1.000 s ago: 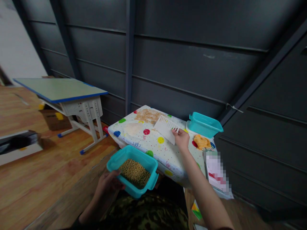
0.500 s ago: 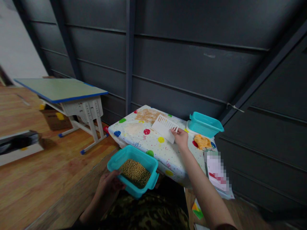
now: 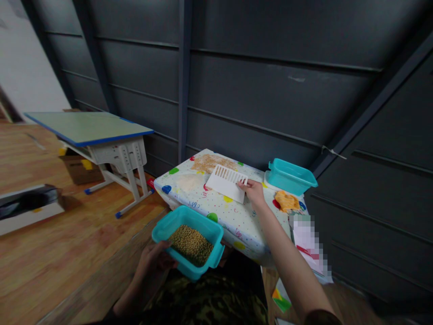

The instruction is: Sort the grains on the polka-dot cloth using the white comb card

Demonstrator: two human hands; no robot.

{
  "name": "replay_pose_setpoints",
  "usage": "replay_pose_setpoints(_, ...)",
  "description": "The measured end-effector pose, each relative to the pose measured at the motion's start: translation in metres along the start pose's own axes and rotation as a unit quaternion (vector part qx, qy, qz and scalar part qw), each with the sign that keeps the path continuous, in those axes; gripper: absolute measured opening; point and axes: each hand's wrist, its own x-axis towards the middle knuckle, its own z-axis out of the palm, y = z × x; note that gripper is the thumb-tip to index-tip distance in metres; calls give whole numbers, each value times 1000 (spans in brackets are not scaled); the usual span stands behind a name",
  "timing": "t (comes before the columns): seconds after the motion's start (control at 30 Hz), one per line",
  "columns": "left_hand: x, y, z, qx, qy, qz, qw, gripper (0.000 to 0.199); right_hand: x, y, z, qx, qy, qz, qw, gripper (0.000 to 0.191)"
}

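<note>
My left hand grips the near left side of a teal plastic tub, held in front of my body below the table edge. Round tan beans, which look like soybeans, cover its bottom. Over the table my right hand pinches the right end of a white slotted plastic scraper, its row of slots toward the far side. Beyond the scraper lies a spread of tan grains. Left of it sits a pale powdery heap.
A second teal tub stands at the table's back right on something white. An orange cloth lies before it, and papers near the right edge. The table has a dotted cloth; a green desk stands left. A dark panelled wall rises behind.
My right hand has swung the scraper slightly to the left and turned it, so it now lies more level across the table. My left hand and the tub of beans stay about where they were.
</note>
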Motion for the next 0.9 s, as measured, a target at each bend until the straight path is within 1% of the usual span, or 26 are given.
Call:
replay_pose_setpoints(0.1, 0, -1, 0, 8, 6, 23, 1000, 55, -4, -3, 0, 11, -17, 18, 1000, 57)
replay_pose_setpoints(0.17, -1, -2, 1, 17, 16, 22, 999, 57, -6, -5, 0, 19, -23, 29, 999, 56)
replay_pose_setpoints(0.33, -1, -2, 2, 12, 10, 29, 999, 52, -6, -6, 2, 44, -16, 50, 998, 57)
replay_pose_setpoints(0.43, -1, -2, 2, 11, 13, 25, 1000, 52, -4, -4, 4, 48, -21, 54, 997, 58)
replay_pose_setpoints(0.53, -2, -2, 3, 3, 14, 20, 1000, 54, -2, -1, 5, 51, -13, 48, 997, 60)
replay_pose_setpoints(0.63, -3, 0, 3, 16, 11, 18, 1000, 59, 0, 0, 5, 44, -3, 48, 998, 59)
replay_pose_setpoints(0.7, -4, 2, 2, 32, 2, 17, 999, 62, 0, 1, 5, 41, -6, 54, 998, 57)
replay_pose_setpoints(0.83, 0, 4, -4, 36, -10, 9, 999, 56, -2, 0, 6, 48, -23, 61, 997, 57)
replay_pose_setpoints(0.9, 3, 6, -9, 25, -22, -18, 999, 50, -3, 0, 5, 49, -29, 65, 996, 58)
